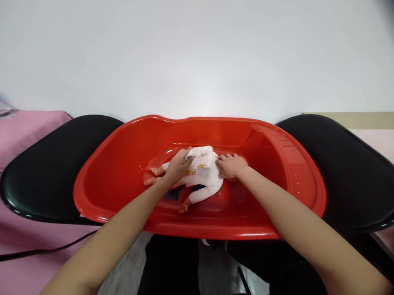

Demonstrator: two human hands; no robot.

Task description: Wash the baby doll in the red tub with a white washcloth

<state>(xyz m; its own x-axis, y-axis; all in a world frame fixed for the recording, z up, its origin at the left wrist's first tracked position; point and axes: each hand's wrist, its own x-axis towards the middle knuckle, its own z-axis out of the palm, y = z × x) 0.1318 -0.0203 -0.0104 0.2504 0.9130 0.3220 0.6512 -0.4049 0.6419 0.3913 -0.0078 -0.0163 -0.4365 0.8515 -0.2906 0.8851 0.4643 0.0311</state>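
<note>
A baby doll [209, 183] in white clothing lies in a red baby bathtub [117, 179], its bare feet to the left and its head to the right. On its middle is a white piece with small yellow and dark prints [201, 154], cloth or diaper, I cannot tell which. My left hand [179, 165] is closed at the left edge of this printed white piece, thumb against fingers. My right hand [231, 165] lies with fingers spread over the doll's upper chest and neck, hiding most of the head.
The tub rests across two black seats, one on the left [49, 167] and one on the right [352, 171]. Pink cloth [30, 136] covers the surface at the left, with a clear plastic packet [1, 108]. A white wall [201, 47] stands close behind.
</note>
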